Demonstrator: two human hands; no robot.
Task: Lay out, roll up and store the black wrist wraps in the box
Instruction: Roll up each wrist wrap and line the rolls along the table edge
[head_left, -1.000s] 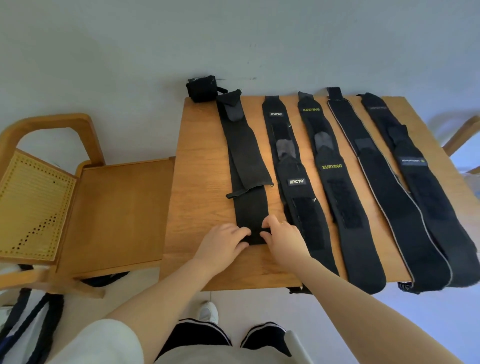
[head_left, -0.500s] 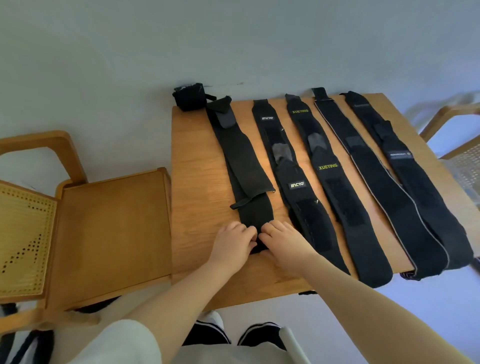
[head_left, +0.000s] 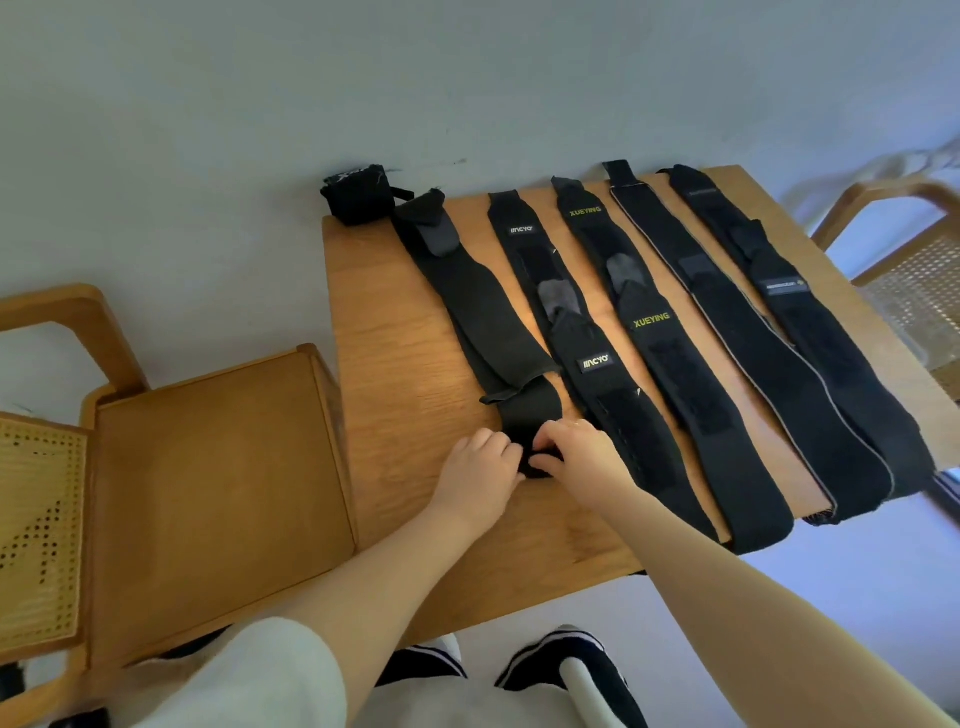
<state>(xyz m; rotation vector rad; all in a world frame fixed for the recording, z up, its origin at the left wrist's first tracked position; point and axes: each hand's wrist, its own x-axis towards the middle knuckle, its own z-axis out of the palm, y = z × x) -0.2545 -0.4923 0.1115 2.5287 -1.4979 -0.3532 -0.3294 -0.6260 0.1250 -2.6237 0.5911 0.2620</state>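
Several black wrist wraps lie side by side along the wooden table (head_left: 405, 364). The leftmost wrap (head_left: 478, 306) has its near end turned into a small roll. My left hand (head_left: 480, 467) and my right hand (head_left: 576, 454) both pinch that roll with curled fingers. To its right lie a wrap marked with a white logo (head_left: 597, 364), one marked XUEYING (head_left: 665, 332), and two more plain ones (head_left: 810, 374). A rolled-up black wrap (head_left: 356, 197) sits at the table's far left corner.
A shallow wooden box (head_left: 208, 499) sits on a chair to the left of the table, open side up. Cane chair backs stand at the far left (head_left: 36, 525) and far right (head_left: 919, 291). My shoes (head_left: 561, 660) show below the table edge.
The near end of the leftmost wrap has been rolled a little farther up the table under both hands. The camera view has shifted left and closer.
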